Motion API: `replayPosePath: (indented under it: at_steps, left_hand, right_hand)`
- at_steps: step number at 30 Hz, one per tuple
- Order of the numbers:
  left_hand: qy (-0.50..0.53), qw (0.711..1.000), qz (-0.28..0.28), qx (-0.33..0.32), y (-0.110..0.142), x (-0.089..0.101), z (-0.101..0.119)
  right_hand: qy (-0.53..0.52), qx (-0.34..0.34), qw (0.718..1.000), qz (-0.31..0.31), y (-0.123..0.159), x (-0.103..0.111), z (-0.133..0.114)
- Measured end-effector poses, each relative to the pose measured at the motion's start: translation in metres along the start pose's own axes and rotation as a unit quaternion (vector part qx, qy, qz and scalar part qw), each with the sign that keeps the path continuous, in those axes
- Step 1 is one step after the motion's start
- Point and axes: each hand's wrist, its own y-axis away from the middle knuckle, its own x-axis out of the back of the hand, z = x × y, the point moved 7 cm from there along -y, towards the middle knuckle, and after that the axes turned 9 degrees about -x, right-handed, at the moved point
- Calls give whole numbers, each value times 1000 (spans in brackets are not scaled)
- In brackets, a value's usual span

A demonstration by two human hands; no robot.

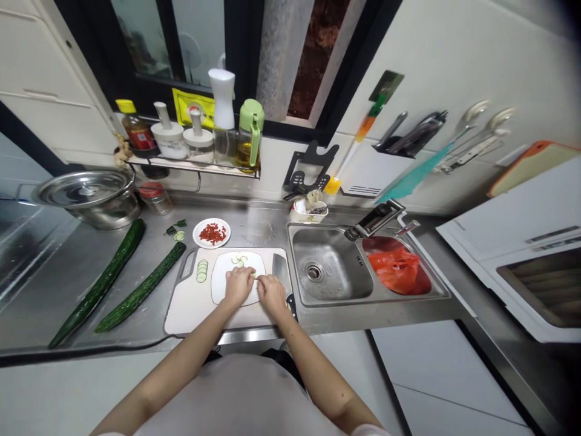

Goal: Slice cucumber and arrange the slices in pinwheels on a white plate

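My left hand (239, 286) and my right hand (272, 294) meet over the right half of a white plate (219, 283), fingers closed. Between their fingertips is a small pale green piece with a dark edge, seemingly a cucumber slice (255, 276), mostly covered by the fingers. Toward the plate's far edge lie several curved cucumber pieces (239, 260). The plate rests on a beige cutting board (190, 307), where a short row of overlapping cucumber slices (202, 270) lies at the left. A knife (281, 270) with a black handle lies along the board's right side, beside my right hand.
Two whole cucumbers (105, 280) lie on the steel counter at left, near a lidded pot (109, 203). A small dish (198, 233) of chopped red pieces stands behind the board. The double sink (333, 297) is at right, with a red plastic bag (394, 269) in one basin.
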Motion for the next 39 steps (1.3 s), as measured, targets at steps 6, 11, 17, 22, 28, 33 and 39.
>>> replayPosePath:
  at_steps: [6,11,17,22,28,33,39]
  left_hand:
    - [-23,1000,-9,-10,2,-3,-4]
    - [-33,999,-9,-11,-1,-5,-6]
    - [-29,999,1,-15,-8,-4,-6]
    - [-27,999,4,-17,-11,-5,-7]
    - [-28,999,7,-19,-10,-6,-7]
    - [-35,999,6,-15,-11,-7,-7]
    - [-41,999,14,-18,-12,-8,-9]
  right_hand:
    - [48,-14,998,-22,8,-6,-1]
    - [63,-17,998,-25,4,-7,-2]
    - [58,-25,997,-32,-1,-6,-2]
    - [58,-30,997,-29,-3,-4,-1]
    - [56,-29,997,-32,-3,-4,-1]
    - [63,-35,997,-32,-3,-4,0]
    - [63,-43,996,-36,-4,-5,0]
